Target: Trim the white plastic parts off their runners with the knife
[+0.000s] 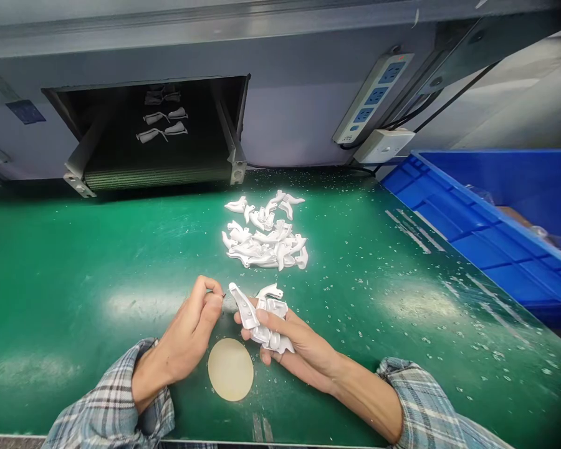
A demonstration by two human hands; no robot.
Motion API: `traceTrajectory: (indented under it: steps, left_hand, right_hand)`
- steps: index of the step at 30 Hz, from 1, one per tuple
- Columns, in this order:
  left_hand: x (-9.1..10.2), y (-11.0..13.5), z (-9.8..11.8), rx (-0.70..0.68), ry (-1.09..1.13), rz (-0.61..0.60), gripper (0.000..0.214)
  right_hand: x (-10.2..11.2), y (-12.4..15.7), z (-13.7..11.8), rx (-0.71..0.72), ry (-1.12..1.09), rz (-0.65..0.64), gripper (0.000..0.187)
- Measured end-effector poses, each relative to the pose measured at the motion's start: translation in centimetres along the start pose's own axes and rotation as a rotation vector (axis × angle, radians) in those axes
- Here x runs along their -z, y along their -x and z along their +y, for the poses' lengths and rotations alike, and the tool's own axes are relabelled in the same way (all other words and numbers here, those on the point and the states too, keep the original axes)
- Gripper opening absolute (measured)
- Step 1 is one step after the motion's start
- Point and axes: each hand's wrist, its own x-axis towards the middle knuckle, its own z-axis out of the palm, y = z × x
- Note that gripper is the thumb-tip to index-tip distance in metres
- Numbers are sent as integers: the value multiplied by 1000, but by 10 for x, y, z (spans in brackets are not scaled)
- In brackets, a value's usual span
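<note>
My right hand [295,347] is closed round a small bunch of white moulded plastic parts [260,315], held just above the green table [75,262]. My left hand [192,327] is pinched shut on a small thin tool whose tip touches the end of one held part. A pile of the same white parts [264,237] lies on the table just beyond my hands. A round beige disc [230,369] lies on the table below and between my wrists.
A conveyor opening [154,134] at the back left carries more white parts [161,125]. A blue plastic crate [490,218] stands at the right. A power strip [374,96] and a white box [384,145] sit at the back right. Small plastic shavings dot the table.
</note>
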Motion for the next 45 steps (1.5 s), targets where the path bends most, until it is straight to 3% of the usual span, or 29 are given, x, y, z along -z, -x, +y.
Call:
traceTrajectory:
  steps: [2, 6, 9, 13, 27, 31, 37, 41, 43, 45]
  left_hand:
    - [-2, 0, -2, -39, -132, 5, 30]
    - [-6, -1, -6, -214, -477, 142, 29]
    - [-8, -2, -5, -305, -591, 172, 28]
    - [-8, -2, -2, -288, -644, 141, 44]
    - [-12, -1, -1, -299, -837, 149, 45]
    - [-8, -1, 0, -298, -795, 93, 43]
    - [3, -3, 8, -201, -638, -94, 39]
    - [7, -4, 13, -121, -377, -197, 42]
    - [7, -6, 11, -73, -212, -184, 45]
    - [7, -8, 8, -34, -154, -91, 43]
  right_hand:
    - [0, 0, 0, 6, -3, 8, 32]
    - [2, 0, 1, 10, -30, 6, 29]
    - [6, -1, 3, -6, -65, 4, 33]
    - [8, -1, 5, -14, -88, 18, 42]
    - [2, 1, 2, 61, 10, 30, 43]
    - [1, 2, -1, 94, 46, -14, 39]
    - [1, 3, -7, 87, 138, -79, 43]
    - [1, 3, -6, 80, 140, -87, 43]
    - [2, 2, -6, 84, 114, -65, 44]
    - [4, 3, -8, 104, 65, -26, 46]
